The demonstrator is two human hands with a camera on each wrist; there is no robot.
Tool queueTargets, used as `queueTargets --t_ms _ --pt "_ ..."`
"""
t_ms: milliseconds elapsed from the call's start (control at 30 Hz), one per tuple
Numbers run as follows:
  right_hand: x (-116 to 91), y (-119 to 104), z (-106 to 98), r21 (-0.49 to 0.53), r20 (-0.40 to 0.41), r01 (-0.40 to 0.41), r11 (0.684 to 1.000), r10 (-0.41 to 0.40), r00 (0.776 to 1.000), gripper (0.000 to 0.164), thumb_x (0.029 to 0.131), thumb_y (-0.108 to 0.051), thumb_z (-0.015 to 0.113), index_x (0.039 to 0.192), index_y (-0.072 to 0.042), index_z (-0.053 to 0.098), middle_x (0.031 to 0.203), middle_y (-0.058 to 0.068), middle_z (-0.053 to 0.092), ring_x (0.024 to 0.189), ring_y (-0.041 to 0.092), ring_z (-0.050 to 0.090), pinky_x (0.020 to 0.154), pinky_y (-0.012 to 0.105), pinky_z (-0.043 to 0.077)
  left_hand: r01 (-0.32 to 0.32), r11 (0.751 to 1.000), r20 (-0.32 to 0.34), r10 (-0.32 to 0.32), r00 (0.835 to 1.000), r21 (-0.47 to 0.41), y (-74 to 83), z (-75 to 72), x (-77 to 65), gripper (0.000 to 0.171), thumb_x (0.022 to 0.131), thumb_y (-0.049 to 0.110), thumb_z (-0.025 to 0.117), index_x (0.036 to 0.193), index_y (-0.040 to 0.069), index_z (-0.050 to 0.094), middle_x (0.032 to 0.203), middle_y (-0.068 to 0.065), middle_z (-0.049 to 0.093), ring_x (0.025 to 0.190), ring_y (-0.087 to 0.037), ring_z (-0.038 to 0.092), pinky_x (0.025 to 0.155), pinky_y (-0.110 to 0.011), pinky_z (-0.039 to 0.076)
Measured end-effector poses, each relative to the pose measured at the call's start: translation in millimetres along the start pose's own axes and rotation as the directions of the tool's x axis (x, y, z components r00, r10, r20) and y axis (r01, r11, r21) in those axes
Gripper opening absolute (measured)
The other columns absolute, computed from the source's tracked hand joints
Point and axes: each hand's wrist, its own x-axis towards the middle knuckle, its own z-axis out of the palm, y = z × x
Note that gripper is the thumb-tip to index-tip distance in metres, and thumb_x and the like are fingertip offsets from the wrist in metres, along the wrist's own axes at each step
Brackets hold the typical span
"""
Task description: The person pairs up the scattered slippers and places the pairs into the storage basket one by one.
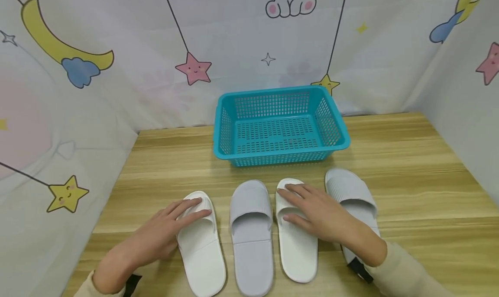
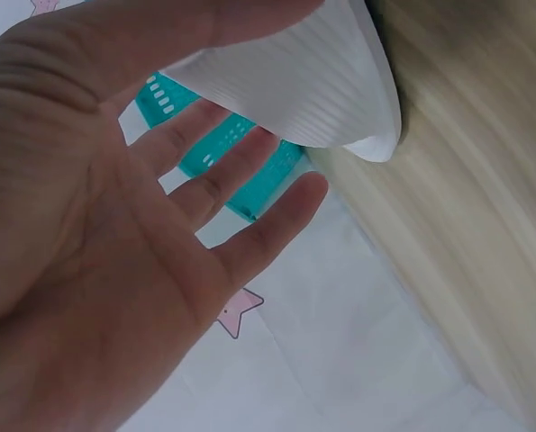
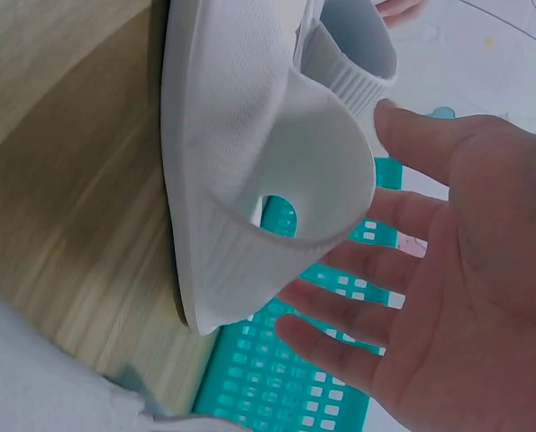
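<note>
Four slippers stand side by side, toes toward the basket, so several pairs of colours alternate. My left hand (image 1: 165, 232) reaches over the strap of the leftmost white slipper (image 1: 204, 262), its fingers extended across the ribbed top. In the left wrist view that strap (image 2: 286, 81) is near the spread fingers. My right hand (image 1: 323, 214) lies over the other white slipper (image 1: 299, 258), fingers fairly straight at its strap. The right wrist view shows the same strap (image 3: 258, 270) beside the fingertips. Between the hands is a grey slipper (image 1: 253, 266).
Another grey slipper (image 1: 352, 191) lies tilted at the right, partly hidden under my right forearm. Behind the slippers sits a teal plastic basket (image 1: 282, 154) with nothing inside. A wood-grain table (image 1: 413, 193) carries everything, and a patterned white cloth (image 1: 241, 37) hangs behind.
</note>
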Motion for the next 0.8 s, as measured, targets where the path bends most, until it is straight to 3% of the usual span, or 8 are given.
queueTargets --t_ms 200,333,433,533,633,800 --pt "-2 5 -1 0.016 0.013 0.025 1.0 -0.025 1.0 0.056 0.11 -0.035 0.058 0.161 -0.014 0.047 0.16 0.016 0.05 0.147 0.04 0.048 0.117 0.063 0.041 0.039 0.999 0.025 -0.039 0.999 -0.031 -1.7 -9.5 0.0 0.099 0.071 -0.02 0.069 0.154 0.03 0.053 0.158 -0.014 0.051 0.14 -0.043 0.053 0.102 -0.066 0.053" --pt "-2 7 -4 0.008 0.014 0.062 0.998 -0.063 0.998 0.049 0.112 -0.022 0.054 0.16 -0.013 0.047 0.16 0.017 0.049 0.147 0.04 0.047 0.117 0.063 0.041 0.089 0.993 0.077 -0.083 0.994 -0.075 -1.8 -16.2 -0.2 0.099 0.073 -0.013 0.081 0.156 0.032 0.051 0.159 -0.014 0.049 0.14 -0.046 0.052 0.102 -0.07 0.05" --pt "-3 9 -9 -0.017 0.034 0.081 0.997 -0.08 0.996 0.062 0.103 0.004 0.056 0.161 -0.015 0.046 0.161 0.017 0.047 0.147 0.041 0.047 0.116 0.064 0.043 0.119 0.988 0.111 -0.108 0.988 -0.1 -1.0 -19.7 0.4 0.097 0.074 -0.005 0.088 0.156 0.033 0.051 0.159 -0.014 0.049 0.139 -0.046 0.053 0.104 -0.071 0.049" --pt "-4 11 -15 -0.049 0.058 0.093 0.994 -0.09 0.994 0.089 0.084 0.025 0.056 0.161 -0.018 0.047 0.162 0.016 0.047 0.147 0.041 0.047 0.114 0.063 0.045 0.135 0.984 0.129 -0.12 0.984 -0.117 0.3 -21.3 1.3 0.096 0.074 0.005 0.094 0.155 0.035 0.052 0.157 -0.013 0.051 0.137 -0.045 0.054 0.104 -0.071 0.048" --pt "-4 13 -18 -0.067 0.063 0.111 0.992 -0.107 0.992 0.101 0.073 0.031 0.061 0.16 -0.02 0.049 0.161 0.015 0.048 0.147 0.04 0.048 0.113 0.062 0.046 0.136 0.983 0.117 -0.121 0.986 -0.126 1.1 -22.9 0.9 0.097 0.071 0.014 0.099 0.154 0.035 0.053 0.157 -0.012 0.05 0.136 -0.045 0.055 0.103 -0.071 0.049" --pt "-5 16 -20 -0.088 0.048 0.176 0.98 -0.172 0.984 0.104 0.069 0.033 0.067 0.158 -0.018 0.05 0.16 0.016 0.05 0.145 0.041 0.049 0.112 0.063 0.047 0.109 0.983 0.05 -0.103 0.993 -0.145 1.5 -27.6 -1.3 0.097 0.066 0.024 0.102 0.151 0.035 0.055 0.156 -0.01 0.05 0.134 -0.041 0.057 0.101 -0.066 0.053"
